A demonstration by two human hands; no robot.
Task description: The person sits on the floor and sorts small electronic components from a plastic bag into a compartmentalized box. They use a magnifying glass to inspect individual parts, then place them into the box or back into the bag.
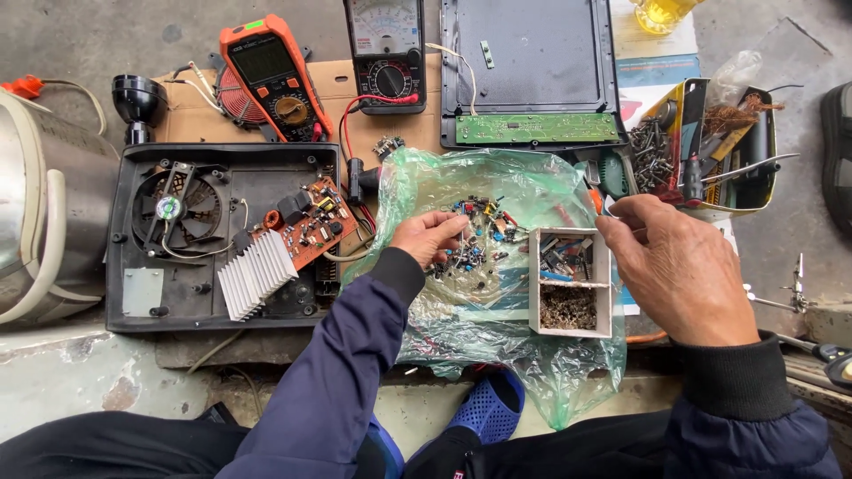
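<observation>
My left hand [428, 236] rests on a green plastic bag [524, 186], fingers curled among several small loose electronic components [479, 232] spread on it. My right hand [679, 270] hovers at the right of a small white two-compartment box [605, 266], thumb and forefinger pinched near its top right corner; whether they hold something is hidden. The box's upper compartment holds mixed parts, the lower one fine dark bits.
An opened black appliance base [133, 266] with fan, white heat sink [256, 275] and orange circuit board [312, 223] lies left. Behind are an orange multimeter [271, 75], an analog meter [384, 53], a black lid with green board [532, 129], and a tray of screws and tools [710, 142].
</observation>
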